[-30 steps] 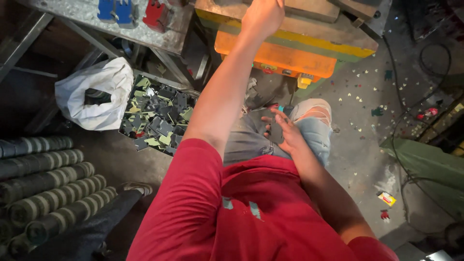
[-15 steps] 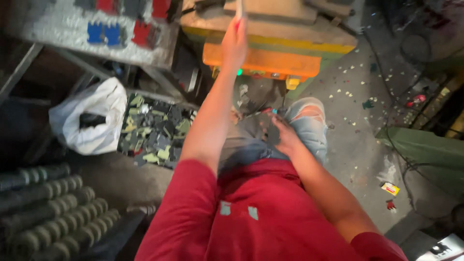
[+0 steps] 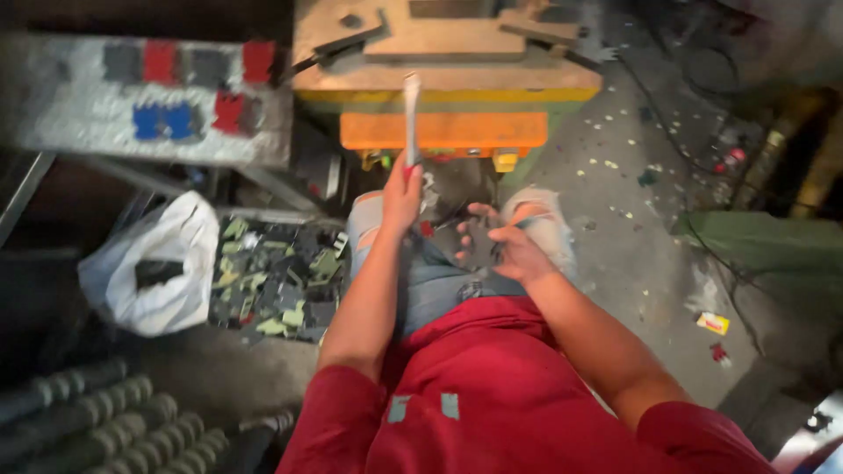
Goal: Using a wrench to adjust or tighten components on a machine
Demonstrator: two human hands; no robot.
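Two bare hands work above the person's lap, in front of a press machine (image 3: 448, 83) with a yellow and orange front. The left hand (image 3: 401, 189) is closed around the lower end of a narrow pale metal strip (image 3: 411, 118), which stands nearly upright and reaches up toward the machine's orange panel. The right hand (image 3: 505, 246) hovers just beside it over the jeans, fingers (image 3: 474, 230) spread and loosely curled; whether it grips anything is too blurred to tell. To the left, on the floor, a crate of dark and greenish scrap pieces (image 3: 277, 281) sits next to a white plastic bag (image 3: 154, 268). Above these, a grey worktable (image 3: 149, 114) carries red and blue parts (image 3: 189, 110). Ribbed metal rods (image 3: 97, 421) lie at the lower left corner.
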